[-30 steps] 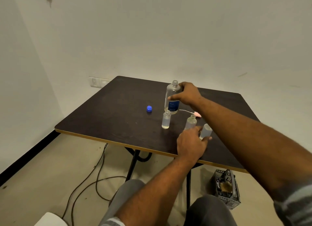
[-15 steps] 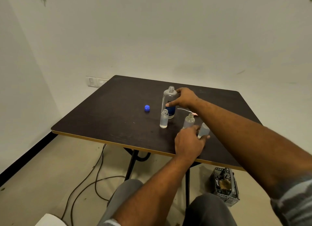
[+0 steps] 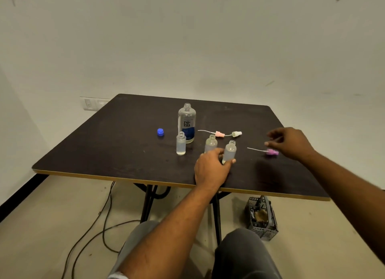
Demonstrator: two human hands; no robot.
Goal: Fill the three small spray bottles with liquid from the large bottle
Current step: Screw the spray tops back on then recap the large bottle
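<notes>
The large clear bottle [image 3: 186, 122] with a blue label stands uncapped on the dark table [image 3: 125, 137]. Its blue cap [image 3: 160, 132] lies to the left. Three small open bottles stand in front: one [image 3: 180, 143] beside the large bottle, one [image 3: 210, 143] in the middle, and one [image 3: 230, 150] tilted in my left hand [image 3: 212, 168], which grips its lower part. My right hand [image 3: 289, 142] hovers with fingers apart just above a purple spray head [image 3: 270, 152]. A pink spray head [image 3: 218, 133] and a white spray head [image 3: 236, 134] lie behind the small bottles.
A grey plastic basket [image 3: 263, 218] sits on the floor under the table's right front edge. Black cables [image 3: 100, 222] trail across the floor at left. A wall socket plate [image 3: 91, 103] is behind the table's left corner.
My right hand let go of the large bottle, now standing on the table, and moved right toward the purple spray head. My left hand stays on the small bottle.
</notes>
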